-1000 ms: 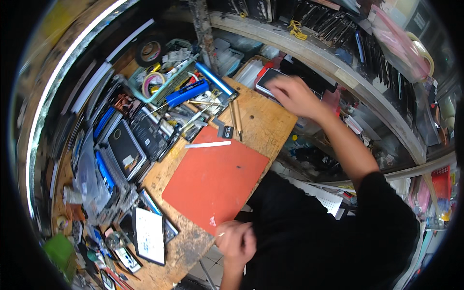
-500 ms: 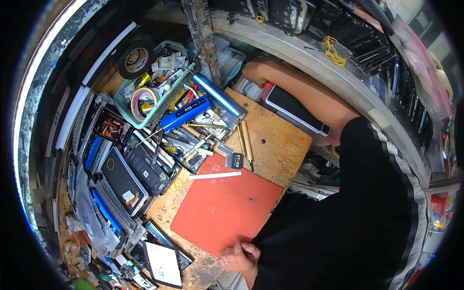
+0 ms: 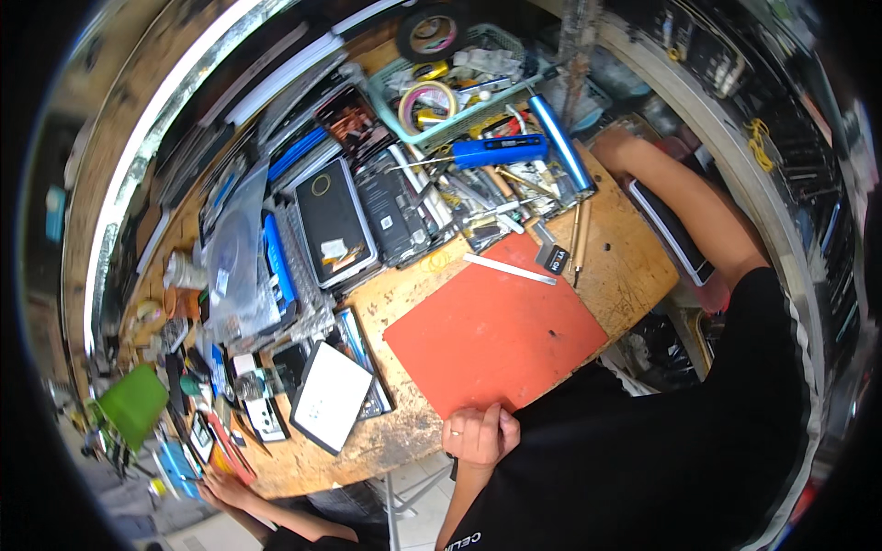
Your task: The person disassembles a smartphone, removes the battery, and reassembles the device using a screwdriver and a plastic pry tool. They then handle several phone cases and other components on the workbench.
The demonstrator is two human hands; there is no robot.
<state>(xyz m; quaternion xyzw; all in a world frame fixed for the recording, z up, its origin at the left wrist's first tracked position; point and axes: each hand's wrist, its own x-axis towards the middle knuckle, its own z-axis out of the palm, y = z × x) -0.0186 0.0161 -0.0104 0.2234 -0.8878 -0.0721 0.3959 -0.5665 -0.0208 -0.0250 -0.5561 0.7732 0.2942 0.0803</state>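
Observation:
My left hand (image 3: 480, 434) rests in a loose fist, with a ring on one finger, at the near edge of a red-orange mat (image 3: 496, 331). Nothing shows between its curled fingers. My right arm stretches to the far right, where my right hand (image 3: 617, 151) is down beside the bench, among blurred containers. Its fingers are hidden. Beneath that forearm lies a dark device with a white rim (image 3: 675, 230). A white strip (image 3: 510, 269) lies on the mat's far part, next to a small black card (image 3: 552, 258). Two slim pen-like tools (image 3: 580, 241) lie right of the card.
A blue electric screwdriver (image 3: 501, 151) and a shiny blue tube (image 3: 561, 142) lie over a heap of tools. Behind stands a pale green basket (image 3: 404, 131). Phones and a tablet (image 3: 335, 220) are stacked left; a white-faced panel (image 3: 331, 397) lies nearer. Another person's hands (image 3: 228, 491) work lower left.
The view has swung left, so the bench appears shifted right and another person's hands have come in at lower left. My left hand remains curled at the mat's edge; my right still reaches away.

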